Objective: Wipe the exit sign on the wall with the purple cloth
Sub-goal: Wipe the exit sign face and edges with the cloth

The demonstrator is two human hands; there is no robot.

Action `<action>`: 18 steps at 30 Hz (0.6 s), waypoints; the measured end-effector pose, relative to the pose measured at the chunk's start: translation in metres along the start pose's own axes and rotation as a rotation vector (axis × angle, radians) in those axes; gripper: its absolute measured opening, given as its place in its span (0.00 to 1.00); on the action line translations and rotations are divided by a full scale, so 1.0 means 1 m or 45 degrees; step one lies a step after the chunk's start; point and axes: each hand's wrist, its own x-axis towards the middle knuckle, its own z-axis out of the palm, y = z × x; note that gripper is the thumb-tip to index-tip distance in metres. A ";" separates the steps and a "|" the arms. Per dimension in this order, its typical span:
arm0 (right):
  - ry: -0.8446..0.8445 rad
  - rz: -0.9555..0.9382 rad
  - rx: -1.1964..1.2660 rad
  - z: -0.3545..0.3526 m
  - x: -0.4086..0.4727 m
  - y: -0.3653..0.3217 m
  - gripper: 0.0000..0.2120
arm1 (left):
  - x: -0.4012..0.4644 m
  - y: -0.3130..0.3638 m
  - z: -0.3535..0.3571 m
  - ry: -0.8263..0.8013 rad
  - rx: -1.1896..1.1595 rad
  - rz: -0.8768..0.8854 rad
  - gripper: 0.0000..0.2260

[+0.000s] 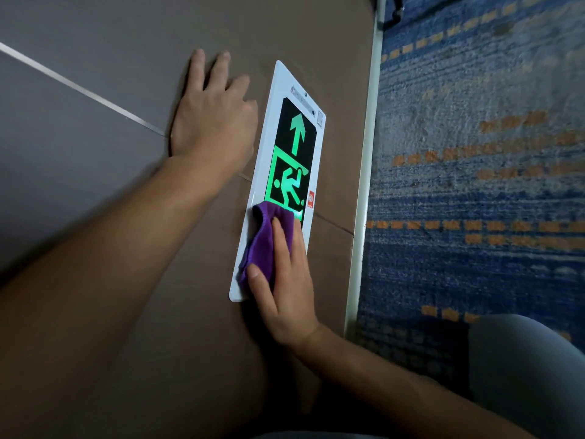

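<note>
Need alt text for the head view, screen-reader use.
A right hand presses a purple cloth against the near end of a lit green exit sign mounted low on a brown wall. The left hand rests flat on the wall beside it, above blue patterned carpet.

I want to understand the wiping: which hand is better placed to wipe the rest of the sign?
Right hand: it already presses the purple cloth on the exit sign. The left hand rests flat on the wall.

Brown wall panels [95,99] — white skirting [367,153], blue-and-orange carpet [474,191]
</note>
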 end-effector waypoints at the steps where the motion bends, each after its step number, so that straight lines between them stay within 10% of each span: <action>1: 0.015 -0.005 -0.019 0.001 0.006 0.000 0.32 | 0.000 0.001 0.000 0.001 -0.009 0.000 0.16; 18: 0.274 0.243 -0.199 -0.034 0.236 0.033 0.27 | 0.004 0.004 0.002 0.043 -0.039 -0.025 0.16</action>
